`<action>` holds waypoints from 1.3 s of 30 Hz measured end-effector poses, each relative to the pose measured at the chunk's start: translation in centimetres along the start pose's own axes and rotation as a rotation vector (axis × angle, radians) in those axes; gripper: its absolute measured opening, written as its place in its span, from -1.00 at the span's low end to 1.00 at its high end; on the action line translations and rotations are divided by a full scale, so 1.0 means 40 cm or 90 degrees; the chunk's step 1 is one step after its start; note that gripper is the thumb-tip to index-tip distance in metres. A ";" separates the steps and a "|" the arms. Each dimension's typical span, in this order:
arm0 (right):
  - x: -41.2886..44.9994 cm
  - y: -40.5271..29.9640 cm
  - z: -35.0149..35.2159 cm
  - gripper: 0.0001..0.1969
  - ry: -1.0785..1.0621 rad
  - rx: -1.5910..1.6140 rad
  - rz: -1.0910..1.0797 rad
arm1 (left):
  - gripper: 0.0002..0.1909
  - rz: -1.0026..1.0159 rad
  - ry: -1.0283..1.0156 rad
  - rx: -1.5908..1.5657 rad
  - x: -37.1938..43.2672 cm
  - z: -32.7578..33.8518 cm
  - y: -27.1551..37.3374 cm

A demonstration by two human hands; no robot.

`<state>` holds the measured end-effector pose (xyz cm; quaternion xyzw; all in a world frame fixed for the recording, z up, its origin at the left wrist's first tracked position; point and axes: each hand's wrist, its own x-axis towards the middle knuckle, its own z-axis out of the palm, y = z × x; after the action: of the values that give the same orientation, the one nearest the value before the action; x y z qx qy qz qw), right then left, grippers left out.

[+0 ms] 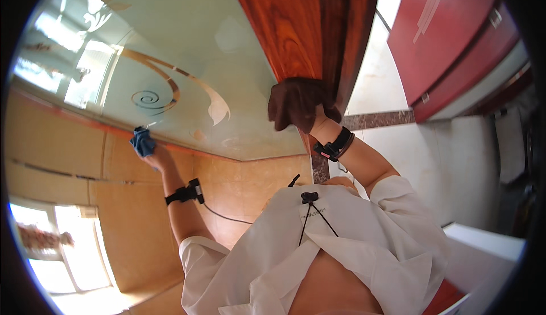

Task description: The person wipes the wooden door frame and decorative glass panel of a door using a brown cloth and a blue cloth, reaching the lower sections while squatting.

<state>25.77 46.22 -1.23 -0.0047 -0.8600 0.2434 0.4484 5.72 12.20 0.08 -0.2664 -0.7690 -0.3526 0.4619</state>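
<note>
My left hand (157, 158) grips a crumpled blue cloth (142, 141) at the edge of a frosted glass panel (213, 72). Whether the cloth touches the glass is hard to tell. The panel carries a shiny scroll-and-leaf pattern (170, 78) and reflects bright windows. Over on the right, my right hand (322, 123) has a dark brown cloth (296, 104) pressed against a reddish-brown wooden frame (290, 29). Most of its fingers are hidden by that cloth. Both wrists wear black straps with small devices.
Beyond the frame stand glossy red cabinets (443, 38) over a white tiled floor (379, 76). A dark marble strip (377, 121) crosses that floor. Tan tiles (140, 225) and a bright window (68, 246) lie at left. A cable (226, 217) runs from the left wrist device.
</note>
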 end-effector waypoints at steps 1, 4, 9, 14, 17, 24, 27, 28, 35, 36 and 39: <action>-0.001 -0.007 -0.007 -0.81 0.017 -0.007 0.011 | -0.95 -0.060 0.008 0.068 -0.028 -0.002 -0.080; 0.085 -0.058 -0.058 -0.81 0.117 -0.047 -0.025 | -0.75 -0.314 -0.156 0.089 -0.075 -0.017 -0.215; 0.171 -0.113 -0.101 -0.81 0.213 -0.122 -0.063 | -0.60 -0.368 -0.251 0.214 -0.111 -0.034 -0.332; -0.068 -0.042 0.028 -0.81 0.120 -0.154 0.119 | -0.58 -0.387 -0.311 0.219 -0.155 -0.009 -0.369; -0.198 -0.018 0.084 -0.80 0.067 -0.115 0.240 | -0.57 -0.373 -0.363 0.249 -0.160 -0.040 -0.463; 0.040 -0.082 -0.055 -0.80 0.245 -0.197 0.087 | -0.58 -0.260 -0.460 0.390 -0.174 0.008 -0.436; 0.105 -0.078 -0.059 -0.79 0.298 -0.231 0.048 | -0.57 -0.265 -0.487 0.447 -0.154 -0.001 -0.434; 0.098 -0.076 -0.033 -0.79 0.307 -0.227 0.055 | -0.56 -0.259 -0.466 0.471 -0.142 -0.025 -0.450; -0.162 0.038 0.084 -0.78 0.221 -0.277 0.178 | -0.53 -0.247 -0.458 0.469 -0.154 -0.004 -0.446; -0.175 0.039 0.082 -0.78 0.214 -0.277 0.192 | -0.53 -0.248 -0.457 0.464 -0.154 0.001 -0.454; -0.155 0.019 0.040 -0.76 0.236 -0.211 0.286 | -0.52 -0.264 -0.488 0.446 -0.162 0.002 -0.469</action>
<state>28.08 44.80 -7.09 -0.3112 -0.7694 0.1880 0.5252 -5.32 0.29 -11.30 -0.0495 -0.9894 -0.0371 0.1312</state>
